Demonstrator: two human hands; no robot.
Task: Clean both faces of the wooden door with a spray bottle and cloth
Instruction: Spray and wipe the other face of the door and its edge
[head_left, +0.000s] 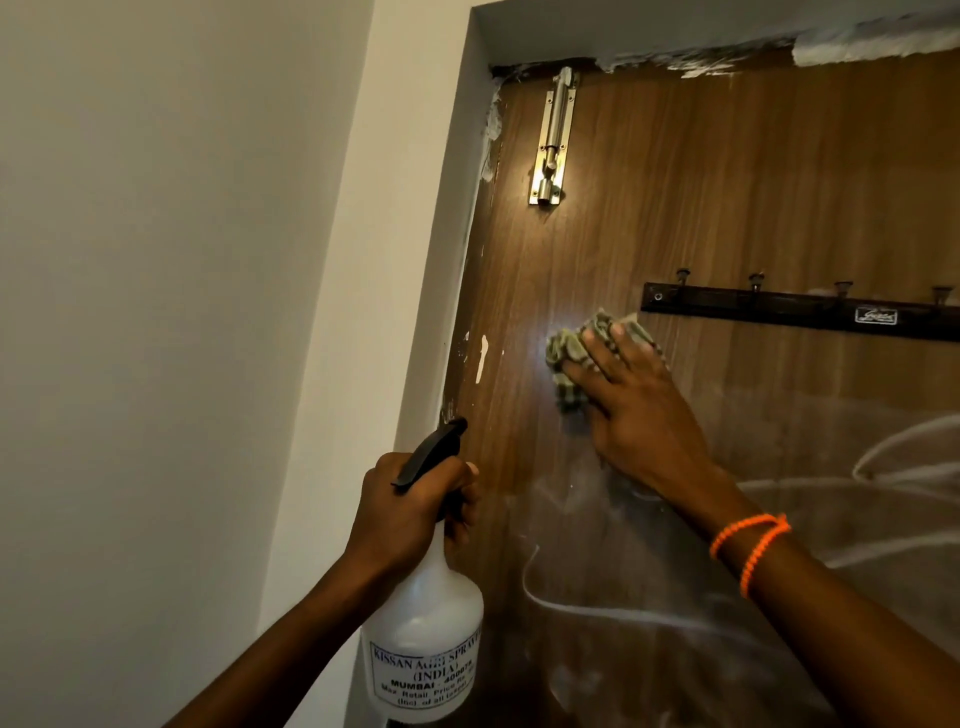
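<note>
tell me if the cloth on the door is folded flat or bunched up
Bunched up. The greenish checked cloth shows crumpled lumps and folds poking out past the fingers of the right hand, which presses it against the brown wooden door.

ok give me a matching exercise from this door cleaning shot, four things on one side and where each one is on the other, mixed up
Things:
1. cloth
2. spray bottle
3. bolt latch
4. hook rail

Places:
A. gripped in the left hand
B. near the door's top edge
C. pressed to the door under the right hand
D. right of the cloth

Pairs: 1-C, 2-A, 3-B, 4-D
</note>
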